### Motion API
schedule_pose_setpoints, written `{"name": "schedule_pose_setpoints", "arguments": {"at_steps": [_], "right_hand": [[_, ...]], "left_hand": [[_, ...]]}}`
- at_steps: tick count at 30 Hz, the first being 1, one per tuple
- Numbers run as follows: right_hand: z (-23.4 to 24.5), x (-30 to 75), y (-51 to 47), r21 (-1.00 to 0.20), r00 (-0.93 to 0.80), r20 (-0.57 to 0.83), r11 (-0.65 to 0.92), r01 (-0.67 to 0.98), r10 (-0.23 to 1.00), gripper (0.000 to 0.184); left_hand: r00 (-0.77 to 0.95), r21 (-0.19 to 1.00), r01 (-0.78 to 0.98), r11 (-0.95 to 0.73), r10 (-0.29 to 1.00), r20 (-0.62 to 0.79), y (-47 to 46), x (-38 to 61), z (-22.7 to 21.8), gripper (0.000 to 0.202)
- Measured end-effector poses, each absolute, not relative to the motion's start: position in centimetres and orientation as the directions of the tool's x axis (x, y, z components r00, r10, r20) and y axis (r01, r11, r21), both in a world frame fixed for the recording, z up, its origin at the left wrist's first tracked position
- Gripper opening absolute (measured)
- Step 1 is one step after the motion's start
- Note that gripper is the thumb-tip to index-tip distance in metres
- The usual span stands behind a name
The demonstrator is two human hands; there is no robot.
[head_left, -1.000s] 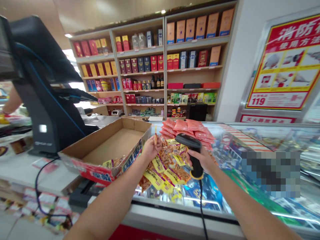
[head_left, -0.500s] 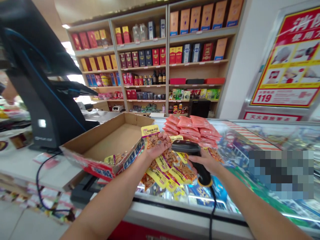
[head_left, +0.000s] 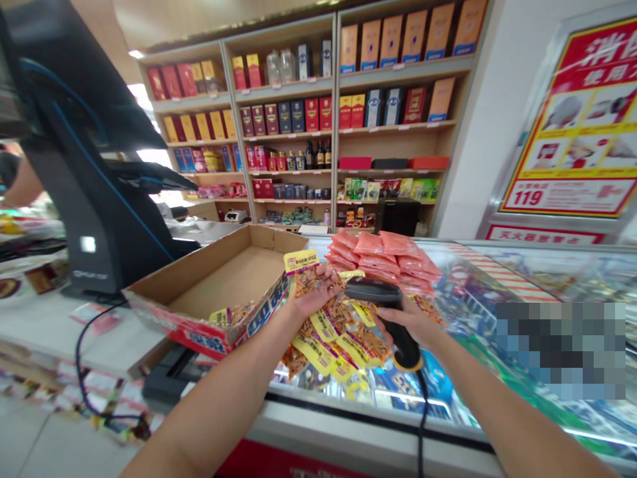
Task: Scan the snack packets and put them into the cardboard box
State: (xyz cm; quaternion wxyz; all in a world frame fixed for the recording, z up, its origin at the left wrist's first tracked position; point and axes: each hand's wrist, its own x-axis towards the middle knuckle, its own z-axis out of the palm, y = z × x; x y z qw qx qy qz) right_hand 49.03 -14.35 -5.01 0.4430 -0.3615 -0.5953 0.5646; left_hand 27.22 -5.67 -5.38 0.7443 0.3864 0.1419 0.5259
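Two hands raised above the glass table (head_left: 517,265): left hand (head_left: 313,293) with fingers (head_left: 323,282) clamped on a yellow snack packet (head_left: 301,262); right hand (head_left: 404,326) with fingers (head_left: 383,317) clamped around a corded barcode scanner (head_left: 374,290), over piled packets (head_left: 338,342).

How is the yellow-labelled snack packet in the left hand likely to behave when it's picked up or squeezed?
The snack packet probably feels light and floppy, since its thin clear film follows the lumpy strips inside. Its glossy film may be slippery, so it could slide in the left hand. The strips will likely shift when squeezed.
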Motion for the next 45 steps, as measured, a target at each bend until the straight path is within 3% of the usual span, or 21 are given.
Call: {"name": "schedule_pose_setpoints", "arguments": {"at_steps": [3, 6, 9, 11, 15, 21, 23, 28, 31, 33, 35, 38, 42, 45], "right_hand": [[-5.0, 49.1, -14.0, -0.990, -0.308, 0.141, 0.126, -0.068, 0.941, 0.031], [-5.0, 49.2, -13.7, -0.980, -0.236, 0.188, 0.165, -0.114, 0.953, 0.033], [-5.0, 49.3, -13.6, -0.965, -0.168, 0.218, 0.187, -0.182, 0.961, 0.031], [-5.0, 49.3, -13.5, -0.962, -0.148, 0.220, 0.188, -0.200, 0.964, 0.030], [-5.2, 49.4, -13.3, -0.959, -0.139, 0.220, 0.188, -0.214, 0.965, 0.030], [-5.3, 49.3, -13.1, -0.955, -0.144, 0.241, 0.208, -0.213, 0.960, 0.034], [-5.3, 49.2, -13.1, -0.954, -0.145, 0.244, 0.211, -0.214, 0.959, 0.034], [-5.6, 49.2, -13.0, -0.957, -0.158, 0.233, 0.198, -0.210, 0.959, 0.032], [-5.6, 49.2, -12.9, -0.958, -0.164, 0.238, 0.203, -0.204, 0.957, 0.030], [-5.6, 49.2, -12.8, -0.956, -0.158, 0.242, 0.207, -0.206, 0.957, 0.031], [-5.5, 49.2, -12.8, -0.955, -0.150, 0.240, 0.205, -0.214, 0.959, 0.032], [-5.4, 49.2, -12.8, -0.956, -0.146, 0.239, 0.206, -0.211, 0.960, 0.033], [-5.5, 49.2, -12.7, -0.958, -0.142, 0.242, 0.213, -0.193, 0.960, 0.032], [-5.7, 49.3, -12.7, -0.958, -0.141, 0.246, 0.219, -0.183, 0.959, 0.031]], "left_hand": [[0.364, 0.724, -0.681, 0.111, 0.909, 0.203, -5.0, 26.9, -5.3, 0.022], [0.177, 0.816, -0.576, -0.049, 0.967, 0.183, -3.9, 26.5, -5.6, 0.019], [-0.100, 0.901, -0.336, -0.274, 0.962, 0.255, -3.0, 26.0, -6.3, 0.019], [-0.187, 0.927, -0.080, -0.367, 0.919, 0.348, -2.7, 25.7, -6.7, 0.019], [-0.148, 0.801, 0.385, -0.458, 0.826, 0.544, -3.3, 25.7, -6.9, 0.015], [-0.059, 0.540, 0.645, -0.540, 0.670, 0.740, -7.7, 25.4, -2.6, 0.021], [0.066, 0.470, 0.715, -0.517, 0.720, 0.691, -9.4, 23.8, 0.2, 0.018], [0.227, 0.268, 0.914, -0.306, 0.930, 0.288, -8.9, 15.4, 5.0, 0.008], [0.164, 0.181, 0.971, -0.155, 0.986, -0.035, -6.8, 10.1, 4.1, 0.021], [0.024, 0.185, 0.982, 0.030, 0.960, -0.280, -6.3, 7.9, 2.6, 0.028], [-0.053, 0.231, 0.958, 0.168, 0.899, -0.436, -6.5, 7.0, 1.3, 0.029], [-0.040, 0.303, 0.931, 0.201, 0.885, -0.465, -7.1, 7.3, 0.2, 0.025], [-0.016, 0.312, 0.935, 0.171, 0.897, -0.442, -7.1, 7.9, 0.0, 0.017], [0.104, 0.470, 0.880, 0.063, 0.941, -0.322, -6.6, 7.8, 0.8, 0.018]]}}
